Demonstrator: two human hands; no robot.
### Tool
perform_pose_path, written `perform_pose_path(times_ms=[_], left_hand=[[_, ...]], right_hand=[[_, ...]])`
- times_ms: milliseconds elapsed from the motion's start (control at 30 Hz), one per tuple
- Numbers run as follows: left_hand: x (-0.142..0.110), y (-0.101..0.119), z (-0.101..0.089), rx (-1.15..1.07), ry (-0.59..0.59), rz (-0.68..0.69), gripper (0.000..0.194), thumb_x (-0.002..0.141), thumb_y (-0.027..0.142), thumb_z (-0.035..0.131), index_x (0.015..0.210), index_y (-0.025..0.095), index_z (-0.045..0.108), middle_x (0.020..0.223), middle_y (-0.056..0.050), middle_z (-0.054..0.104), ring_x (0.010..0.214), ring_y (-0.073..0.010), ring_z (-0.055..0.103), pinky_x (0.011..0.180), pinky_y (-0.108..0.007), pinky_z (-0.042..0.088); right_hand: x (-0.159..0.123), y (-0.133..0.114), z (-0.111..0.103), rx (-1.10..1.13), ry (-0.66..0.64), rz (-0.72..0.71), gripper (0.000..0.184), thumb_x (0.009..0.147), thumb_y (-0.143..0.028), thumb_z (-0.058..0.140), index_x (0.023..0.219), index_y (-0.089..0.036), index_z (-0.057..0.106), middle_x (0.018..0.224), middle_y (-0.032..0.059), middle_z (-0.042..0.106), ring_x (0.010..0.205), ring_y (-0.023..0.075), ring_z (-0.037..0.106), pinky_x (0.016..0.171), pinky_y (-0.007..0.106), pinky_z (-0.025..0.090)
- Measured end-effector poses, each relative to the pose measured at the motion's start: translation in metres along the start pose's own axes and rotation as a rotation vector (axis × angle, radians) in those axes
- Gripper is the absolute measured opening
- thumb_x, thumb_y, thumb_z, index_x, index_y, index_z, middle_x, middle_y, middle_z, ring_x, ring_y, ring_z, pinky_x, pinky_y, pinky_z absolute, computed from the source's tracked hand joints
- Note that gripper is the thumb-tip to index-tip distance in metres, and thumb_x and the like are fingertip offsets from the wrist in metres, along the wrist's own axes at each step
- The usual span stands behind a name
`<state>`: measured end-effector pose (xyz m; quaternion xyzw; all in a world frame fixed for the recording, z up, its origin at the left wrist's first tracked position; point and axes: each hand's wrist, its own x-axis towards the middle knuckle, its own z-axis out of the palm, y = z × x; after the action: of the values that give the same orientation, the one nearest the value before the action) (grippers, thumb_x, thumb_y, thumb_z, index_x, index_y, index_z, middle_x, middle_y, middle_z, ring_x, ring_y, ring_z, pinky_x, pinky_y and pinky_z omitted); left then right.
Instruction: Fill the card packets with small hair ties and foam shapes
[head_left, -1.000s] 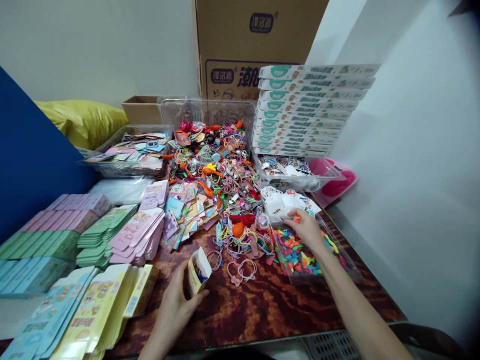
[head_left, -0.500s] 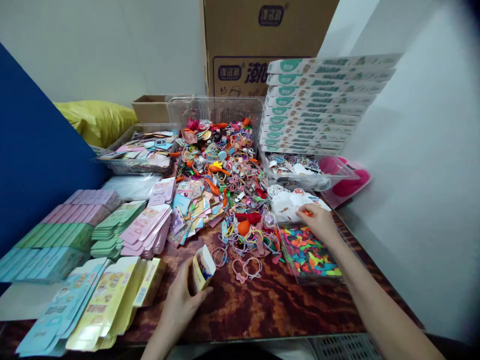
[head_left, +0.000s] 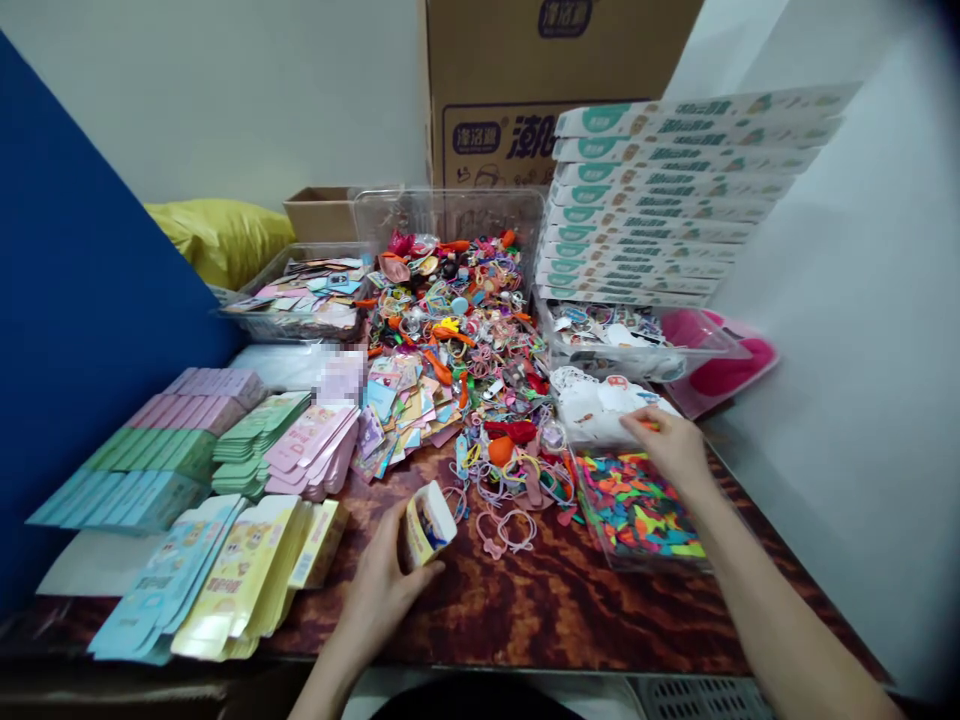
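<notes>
Two grips — left hand around a carton, right hand pinching something orange.

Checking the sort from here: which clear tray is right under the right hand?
The front-right clear plastic tray, filled with bright multicoloured pieces, directly under the right hand. The clear trays at back left and back right hold printed cards instead.

The small paper box is yellow and white.
</notes>
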<state>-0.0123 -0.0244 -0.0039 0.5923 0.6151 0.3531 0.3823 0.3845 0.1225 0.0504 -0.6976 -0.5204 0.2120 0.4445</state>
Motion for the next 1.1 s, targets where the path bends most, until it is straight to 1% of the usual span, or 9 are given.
perform_pose_path(times_ms=[100,167,333,467,600,733,833,933,1100], left_hand=[[0.001,0.008,0.002,-0.055,-0.019,0.020,0.067,0.070,0.018,0.075,0.131,0.023,0.048,0.131,-0.009,0.060,0.119,-0.0274,0.059,0.103,-0.043,0.045],[0.003,0.012,0.003,-0.059,-0.019,0.036,0.066,0.069,0.015,0.075,0.129,0.023,0.049,0.129,-0.008,0.061,0.118,-0.0263,0.059,0.102,-0.041,0.045],[0.006,0.017,0.007,0.067,-0.007,0.070,0.063,0.067,0.014,0.077,0.124,0.022,0.052,0.123,-0.008,0.062,0.115,-0.0275,0.059,0.100,-0.042,0.045],[0.005,0.015,0.009,0.146,0.000,0.097,0.062,0.069,0.017,0.077,0.124,0.021,0.050,0.122,-0.009,0.061,0.112,-0.0279,0.059,0.097,-0.043,0.046],[0.004,0.013,0.011,0.168,0.034,0.113,0.061,0.070,0.017,0.076,0.125,0.021,0.049,0.122,-0.009,0.061,0.113,-0.0276,0.059,0.096,-0.044,0.047],[0.002,0.011,0.010,0.159,0.060,0.090,0.065,0.069,0.016,0.076,0.127,0.022,0.047,0.122,-0.008,0.061,0.113,-0.0272,0.060,0.097,-0.044,0.047],[0.000,0.010,0.009,0.157,0.054,0.073,0.067,0.068,0.016,0.077,0.128,0.022,0.047,0.121,-0.008,0.062,0.113,-0.0268,0.060,0.098,-0.044,0.047],[0.000,0.009,0.008,0.179,0.067,0.059,0.068,0.067,0.016,0.078,0.128,0.022,0.047,0.124,-0.008,0.061,0.115,-0.0274,0.060,0.098,-0.044,0.048],[0.001,0.009,0.006,0.236,0.095,0.040,0.065,0.070,0.017,0.077,0.127,0.022,0.047,0.126,-0.010,0.060,0.117,-0.0288,0.059,0.099,-0.046,0.048]], right_hand=[[-0.018,-0.021,0.004,0.222,-0.045,0.096,0.029,0.063,-0.050,0.066,0.064,-0.024,0.053,0.048,-0.0074,0.040,0.041,0.0094,0.028,0.043,0.025,0.023],[-0.040,-0.042,0.014,0.338,-0.170,0.147,0.034,0.065,-0.053,0.065,0.067,-0.024,0.049,0.051,-0.0082,0.041,0.038,0.0071,0.025,0.039,0.024,0.021],[-0.108,-0.102,0.059,0.609,-0.737,0.312,0.030,0.073,-0.046,0.070,0.071,-0.021,0.053,0.049,-0.0093,0.041,0.037,0.0041,0.020,0.039,0.020,0.013],[-0.139,-0.132,0.095,0.203,-0.707,-0.034,0.021,0.079,-0.030,0.060,0.062,-0.020,0.053,0.056,-0.0037,0.051,0.051,0.0109,0.044,0.050,0.023,0.030],[-0.146,-0.147,0.112,-0.154,-0.728,-0.240,0.015,0.081,-0.023,0.058,0.067,-0.021,0.057,0.065,0.0000,0.061,0.066,0.0163,0.055,0.060,0.026,0.032],[-0.135,-0.155,0.119,0.055,-0.815,-0.188,0.023,0.087,-0.038,0.054,0.071,-0.021,0.055,0.067,-0.0009,0.059,0.064,0.0153,0.054,0.058,0.025,0.037],[-0.126,-0.158,0.127,0.215,-0.900,-0.012,0.033,0.087,-0.049,0.053,0.071,-0.021,0.054,0.061,-0.0030,0.051,0.056,0.0138,0.050,0.051,0.024,0.039],[-0.123,-0.158,0.132,0.296,-0.953,0.128,0.043,0.083,-0.062,0.055,0.076,-0.019,0.062,0.072,0.0010,0.059,0.065,0.0169,0.058,0.053,0.026,0.048],[-0.126,-0.151,0.137,0.298,-0.950,0.000,0.049,0.084,-0.064,0.056,0.078,-0.018,0.069,0.080,0.0037,0.068,0.079,0.0209,0.063,0.068,0.030,0.052]])
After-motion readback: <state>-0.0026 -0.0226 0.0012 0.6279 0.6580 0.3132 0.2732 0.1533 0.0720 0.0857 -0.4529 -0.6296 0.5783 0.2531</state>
